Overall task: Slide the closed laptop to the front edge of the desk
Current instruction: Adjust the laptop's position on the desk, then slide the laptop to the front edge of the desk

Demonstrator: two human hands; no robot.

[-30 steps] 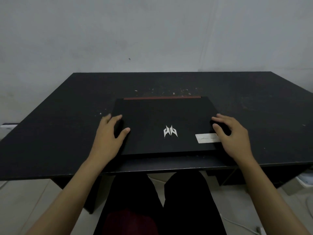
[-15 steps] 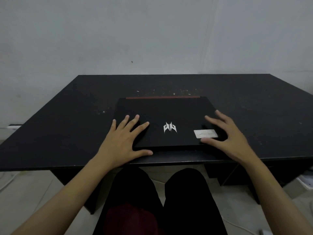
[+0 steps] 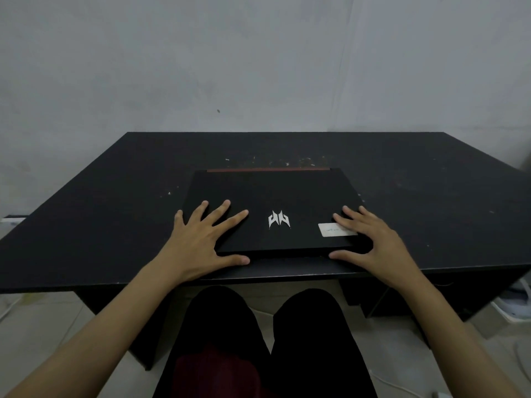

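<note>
Closed black laptop (image 3: 273, 208) sits flat on the black desk (image 3: 86, 225), lid up, silver logo (image 3: 279, 219) facing the wearer, red strip (image 3: 268, 170) along its far edge. Near edge of the laptop is just short of the desk's front lip w/ only a thin band of desktop showing between them, so by my read the slide is nearly done, maybe one small tug left. Left hand (image 3: 198, 239) is spread open, palm down, fingers (image 3: 221, 208) fanned over the lid's near-left corner, thumb (image 3: 235, 258) lying on the desk in front of the near edge. Right hand (image 3: 370, 237) mirrors it: open and flat, fingers on the lid's near-right corner, partly covering a white sticker (image 3: 330, 229), thumb (image 3: 342, 255) out front along the edge. Neither hand is gripping anything, just pressing down. Makes sense: flat palms on both corners give friction to drag it straight w/o twisting, and thumbs ahead of the edge look placed to feel where it stops. Desk has pale specks (image 3: 273, 160) beyond the laptop, otherwise bare around it. Risk as I see it: overshoot and the front edge hangs off over the knees (image 3: 258, 326) below. Next move wants a short, even pull, both sides together.
</note>
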